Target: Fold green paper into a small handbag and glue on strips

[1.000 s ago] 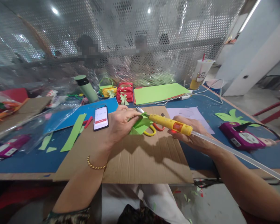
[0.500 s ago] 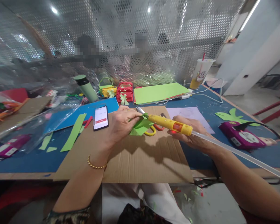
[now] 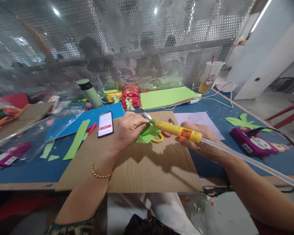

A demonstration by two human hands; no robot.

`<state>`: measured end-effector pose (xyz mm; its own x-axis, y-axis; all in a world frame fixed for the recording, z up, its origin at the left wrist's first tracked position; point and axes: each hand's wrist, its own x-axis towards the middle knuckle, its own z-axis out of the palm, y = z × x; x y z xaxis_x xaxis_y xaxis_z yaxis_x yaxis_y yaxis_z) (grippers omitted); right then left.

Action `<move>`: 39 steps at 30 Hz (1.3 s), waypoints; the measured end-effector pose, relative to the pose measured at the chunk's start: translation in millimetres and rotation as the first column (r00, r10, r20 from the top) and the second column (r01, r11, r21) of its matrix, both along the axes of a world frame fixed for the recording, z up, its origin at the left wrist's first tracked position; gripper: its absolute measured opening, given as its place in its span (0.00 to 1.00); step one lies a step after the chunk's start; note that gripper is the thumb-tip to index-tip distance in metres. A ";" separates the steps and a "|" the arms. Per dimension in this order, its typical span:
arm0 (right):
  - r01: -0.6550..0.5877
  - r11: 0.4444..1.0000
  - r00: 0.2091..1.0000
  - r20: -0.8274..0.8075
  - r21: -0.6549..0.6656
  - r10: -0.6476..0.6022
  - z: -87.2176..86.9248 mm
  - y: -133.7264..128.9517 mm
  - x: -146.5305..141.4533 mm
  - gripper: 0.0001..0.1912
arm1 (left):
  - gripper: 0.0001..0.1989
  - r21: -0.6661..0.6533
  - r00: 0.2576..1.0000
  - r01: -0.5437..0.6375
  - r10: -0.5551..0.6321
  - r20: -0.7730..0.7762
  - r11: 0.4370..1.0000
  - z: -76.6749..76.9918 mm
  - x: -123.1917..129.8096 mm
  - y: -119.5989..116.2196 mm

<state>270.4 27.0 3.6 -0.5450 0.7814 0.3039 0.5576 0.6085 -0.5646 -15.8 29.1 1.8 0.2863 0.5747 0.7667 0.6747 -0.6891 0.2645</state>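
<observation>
My left hand pinches a folded piece of green paper above the cardboard sheet. In my right hand is a yellow glue gun with a long clear glue stick running out of its back end. The gun's tip meets the paper, or comes very near it, close to my left fingertips; I cannot tell which. Behind and under the paper lie scissors with a yellow and an orange handle, partly covered by the paper and the gun.
A phone and green paper strips lie to the left. Small red and yellow bags, a green bottle and green sheets stand or lie behind. On the right are a purple box and a drink cup.
Almost nothing differs. The whole view has shifted very slightly, while both hands, the paper and the glue gun keep nearly the same positions.
</observation>
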 end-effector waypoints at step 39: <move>0.449 0.859 0.679 0.530 0.246 -0.507 -10.8 62.7 33.8 0.16 | 0.08 -0.033 0.976 0.186 -0.181 0.120 0.982 5.5 4.4 -5.9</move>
<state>304.2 89.8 -7.3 -0.1958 0.9691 0.1499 0.9797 0.1999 -0.0126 -11.4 23.2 7.3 0.3003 0.5548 0.7759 0.5007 -0.7840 0.3668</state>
